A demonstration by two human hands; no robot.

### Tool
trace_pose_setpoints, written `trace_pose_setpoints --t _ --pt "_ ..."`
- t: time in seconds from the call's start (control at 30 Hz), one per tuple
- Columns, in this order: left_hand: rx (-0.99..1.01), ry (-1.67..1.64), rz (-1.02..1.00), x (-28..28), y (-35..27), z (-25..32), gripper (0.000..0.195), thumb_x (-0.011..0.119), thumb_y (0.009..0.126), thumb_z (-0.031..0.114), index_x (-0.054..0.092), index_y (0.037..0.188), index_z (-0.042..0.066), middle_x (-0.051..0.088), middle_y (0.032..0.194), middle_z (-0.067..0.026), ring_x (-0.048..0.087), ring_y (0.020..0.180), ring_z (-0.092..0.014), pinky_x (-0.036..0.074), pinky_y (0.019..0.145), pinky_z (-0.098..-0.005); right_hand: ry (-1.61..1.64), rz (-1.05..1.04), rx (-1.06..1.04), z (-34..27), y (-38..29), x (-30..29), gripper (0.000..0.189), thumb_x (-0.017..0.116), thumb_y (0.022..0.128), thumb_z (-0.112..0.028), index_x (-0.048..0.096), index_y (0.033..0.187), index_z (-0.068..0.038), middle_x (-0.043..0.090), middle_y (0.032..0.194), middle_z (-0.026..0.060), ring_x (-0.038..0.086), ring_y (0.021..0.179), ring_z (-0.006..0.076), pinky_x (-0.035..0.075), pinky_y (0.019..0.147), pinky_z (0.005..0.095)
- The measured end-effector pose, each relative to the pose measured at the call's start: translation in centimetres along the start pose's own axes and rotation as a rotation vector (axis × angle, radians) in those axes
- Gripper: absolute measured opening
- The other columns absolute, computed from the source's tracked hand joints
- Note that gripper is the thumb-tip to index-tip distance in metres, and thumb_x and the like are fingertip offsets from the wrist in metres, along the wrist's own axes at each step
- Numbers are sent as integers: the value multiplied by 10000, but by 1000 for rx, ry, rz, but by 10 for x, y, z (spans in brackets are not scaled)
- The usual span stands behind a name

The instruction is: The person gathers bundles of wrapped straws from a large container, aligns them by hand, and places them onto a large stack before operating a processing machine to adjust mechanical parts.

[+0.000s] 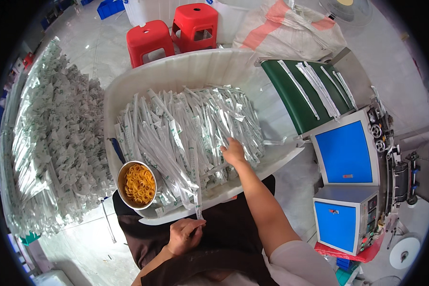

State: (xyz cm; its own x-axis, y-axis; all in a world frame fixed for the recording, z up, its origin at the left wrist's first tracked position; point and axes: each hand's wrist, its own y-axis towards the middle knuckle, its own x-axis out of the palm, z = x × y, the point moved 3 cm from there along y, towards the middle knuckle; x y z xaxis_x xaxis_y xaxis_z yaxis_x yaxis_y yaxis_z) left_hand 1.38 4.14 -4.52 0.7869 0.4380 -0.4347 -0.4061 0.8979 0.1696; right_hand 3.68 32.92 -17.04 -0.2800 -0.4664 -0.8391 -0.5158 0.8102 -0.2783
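Note:
A large white plastic tub (200,68) in front of me holds a heap of long, thin wrapped packets (178,132) with green print. My left hand (186,236) is closed over my lap, near the tub's edge, gripping the lower end of a long wrapped packet (195,171) between thumb and finger. My right hand (233,152) reaches over the heap, its fingers at the packets; whether it grips one cannot be told. At the tub's near left rim sits a round metal bowl (120,182) of yellow-orange rubber bands (140,184).
A tall stack of wrapped packets (60,143) stands at the left. On the right, a green conveyor belt (286,96) carries several packets beside a blue and white machine (343,153). Red plastic stools (195,25) and a woven sack (289,32) stand beyond the tub.

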Motion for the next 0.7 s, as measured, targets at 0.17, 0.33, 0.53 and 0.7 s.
trace_pose_setpoints --t 0.17,0.33,0.53,0.7 --pt "20 -64 22 -2 13 -18 178 607 699 -42 608 861 32 634 746 -103 631 666 -226 503 577 -297 121 40 -156 -16 -29 3 366 605 765 -194 531 1049 23 532 1069 199 502 1011 323 402 867 388" --pt "-30 -177 38 -3 15 -32 169 591 708 -45 604 861 26 622 715 -96 618 637 -223 499 561 -299 350 -57 -359 -96 -99 6 363 615 780 -267 545 1005 9 594 890 145 585 758 295 465 678 373" --pt "-79 -15 325 -34 1 -18 152 554 704 -67 580 833 8 595 705 -95 564 576 -185 446 523 -257 -190 -61 -370 -154 -115 56 612 683 719 -213 381 1196 21 470 1093 183 523 910 300 446 787 360" --pt "-326 65 765 -89 -29 -41 210 520 769 -59 432 951 0 467 817 -66 477 604 -130 397 561 -226 214 -206 -151 -131 -93 80 614 675 684 -137 372 1190 33 476 1100 220 504 972 375 428 817 377"
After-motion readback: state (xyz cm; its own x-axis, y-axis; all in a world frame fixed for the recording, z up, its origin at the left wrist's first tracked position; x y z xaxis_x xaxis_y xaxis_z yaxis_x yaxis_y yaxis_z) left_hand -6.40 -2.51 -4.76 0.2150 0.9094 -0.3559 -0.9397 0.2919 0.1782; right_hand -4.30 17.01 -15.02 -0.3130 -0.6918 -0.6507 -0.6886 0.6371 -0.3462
